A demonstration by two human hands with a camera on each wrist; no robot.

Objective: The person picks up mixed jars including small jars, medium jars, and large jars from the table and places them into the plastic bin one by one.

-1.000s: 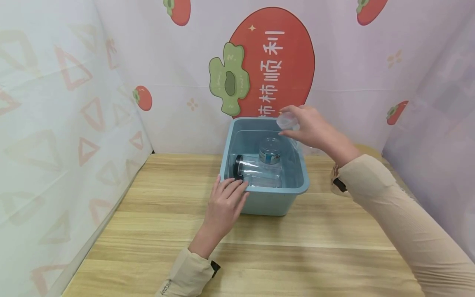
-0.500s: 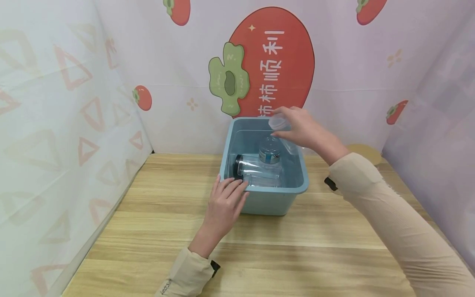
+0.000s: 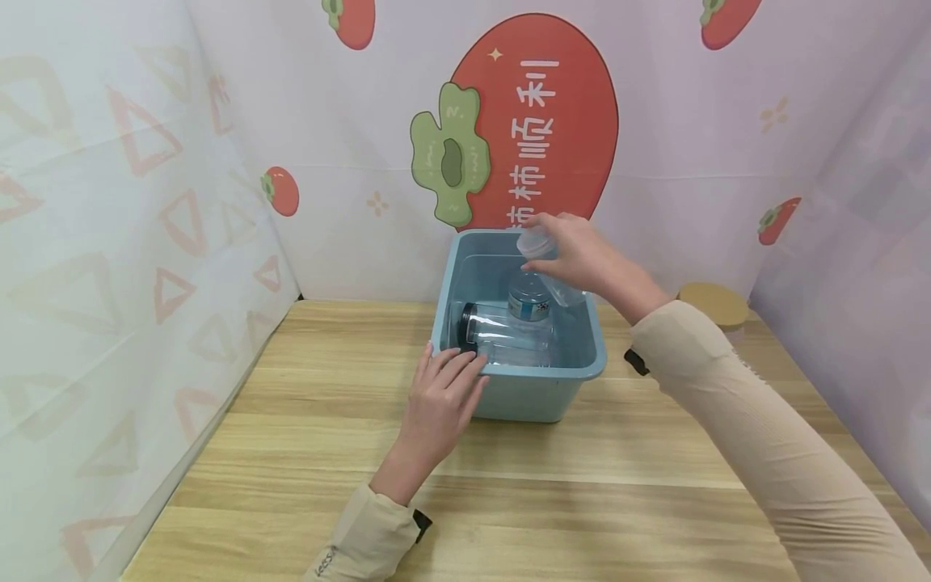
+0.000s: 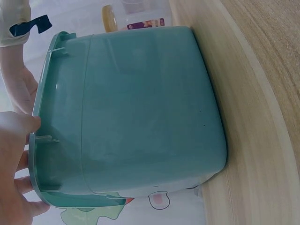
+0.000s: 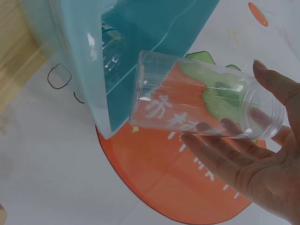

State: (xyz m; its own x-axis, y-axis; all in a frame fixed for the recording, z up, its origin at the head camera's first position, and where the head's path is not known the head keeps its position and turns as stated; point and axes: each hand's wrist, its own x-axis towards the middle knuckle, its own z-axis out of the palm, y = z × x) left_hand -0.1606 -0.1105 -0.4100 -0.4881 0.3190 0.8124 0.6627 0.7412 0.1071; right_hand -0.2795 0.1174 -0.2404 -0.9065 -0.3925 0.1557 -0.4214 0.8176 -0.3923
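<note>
My right hand (image 3: 582,257) grips a clear plastic jar (image 5: 164,93) round its lidded end. The jar is tilted over the back right part of a blue plastic bin (image 3: 538,373), its base pointing down into it; the right wrist view shows it see-through. My left hand (image 3: 440,404) holds the bin's near left rim, thumb outside and fingers over the edge. Inside the bin, a clear jar with a black lid (image 3: 502,327) lies on its side. Behind it stands a clear jar with a blue label (image 3: 529,301). Another clear container (image 3: 516,356) lies near the front wall, partly hidden.
The bin stands on a wooden table (image 3: 327,420), near the patterned back curtain (image 3: 349,259). At the back right is a clear jar with a yellow-tan lid (image 3: 713,304), partly behind the right forearm. Curtains rise on both sides.
My right hand has moved left and slightly down, bringing the clear jar further over the bin. The tan-lidded jar shows more now. My left hand has stayed on the rim.
</note>
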